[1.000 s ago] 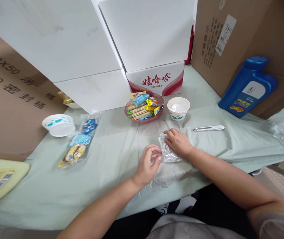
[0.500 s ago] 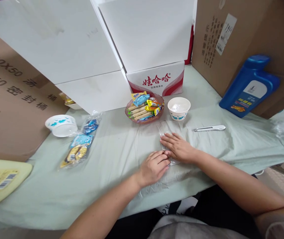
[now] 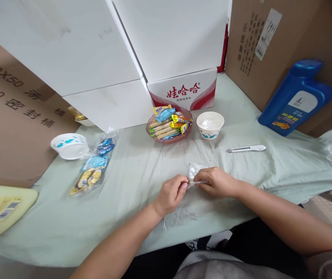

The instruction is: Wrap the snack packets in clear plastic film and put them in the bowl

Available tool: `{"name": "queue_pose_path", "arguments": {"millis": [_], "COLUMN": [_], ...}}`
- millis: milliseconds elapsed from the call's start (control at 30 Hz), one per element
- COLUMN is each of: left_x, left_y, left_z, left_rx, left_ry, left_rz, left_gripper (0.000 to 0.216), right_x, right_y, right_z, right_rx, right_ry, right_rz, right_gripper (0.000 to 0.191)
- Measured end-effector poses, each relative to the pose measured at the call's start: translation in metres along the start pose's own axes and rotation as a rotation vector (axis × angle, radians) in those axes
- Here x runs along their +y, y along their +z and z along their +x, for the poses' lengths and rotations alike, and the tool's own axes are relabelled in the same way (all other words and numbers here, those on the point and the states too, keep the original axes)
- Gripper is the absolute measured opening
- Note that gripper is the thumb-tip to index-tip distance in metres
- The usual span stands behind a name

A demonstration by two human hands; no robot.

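Note:
A small clear plastic bag (image 3: 195,170) lies crumpled on the pale green cloth (image 3: 131,170) in front of me. My left hand (image 3: 170,193) pinches its near left edge with curled fingers. My right hand (image 3: 216,182) grips the bag's right side, fingers closed over it. Behind the bag stands a reddish glass bowl (image 3: 169,128) full of wrapped snacks, and beside it a white paper bowl (image 3: 210,124) with blue print.
A white utility knife (image 3: 246,148) lies right of the hands. A blue jug (image 3: 296,99) leans on a cardboard box (image 3: 273,50). At left are another paper bowl (image 3: 69,145), bagged snacks (image 3: 92,172) and a yellow object (image 3: 0,209). White boxes (image 3: 119,58) stand behind.
My hands pressed flat on the bag half a second ago; now both have curled and pinch its edges, lifting it slightly off the cloth.

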State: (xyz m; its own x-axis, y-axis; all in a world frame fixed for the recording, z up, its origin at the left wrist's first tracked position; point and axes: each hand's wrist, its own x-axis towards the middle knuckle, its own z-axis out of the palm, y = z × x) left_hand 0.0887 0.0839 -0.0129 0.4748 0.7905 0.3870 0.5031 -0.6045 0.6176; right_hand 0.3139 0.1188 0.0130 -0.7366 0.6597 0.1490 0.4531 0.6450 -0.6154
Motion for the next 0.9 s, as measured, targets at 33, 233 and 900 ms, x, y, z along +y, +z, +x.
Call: {"name": "queue_pose_path", "arguments": {"millis": [33, 233, 900], "left_x": [-0.001, -0.004, -0.005], "left_y": [0.002, 0.011, 0.017], "left_z": [-0.001, 0.001, 0.01], "left_rx": [0.008, 0.065, -0.204], "left_ry": [-0.033, -0.231, 0.05], "left_rz": [-0.053, -0.253, 0.252], "left_gripper": [0.02, 0.036, 0.05], "right_x": [0.0, 0.008, 0.009], "right_y": [0.001, 0.009, 0.007], "right_z": [0.001, 0.009, 0.016], "right_rx": [0.027, 0.221, 0.215], "right_ry": [0.063, 0.356, 0.57], "right_rz": [0.035, 0.041, -0.468], "right_gripper": [0.017, 0.013, 0.02]}}
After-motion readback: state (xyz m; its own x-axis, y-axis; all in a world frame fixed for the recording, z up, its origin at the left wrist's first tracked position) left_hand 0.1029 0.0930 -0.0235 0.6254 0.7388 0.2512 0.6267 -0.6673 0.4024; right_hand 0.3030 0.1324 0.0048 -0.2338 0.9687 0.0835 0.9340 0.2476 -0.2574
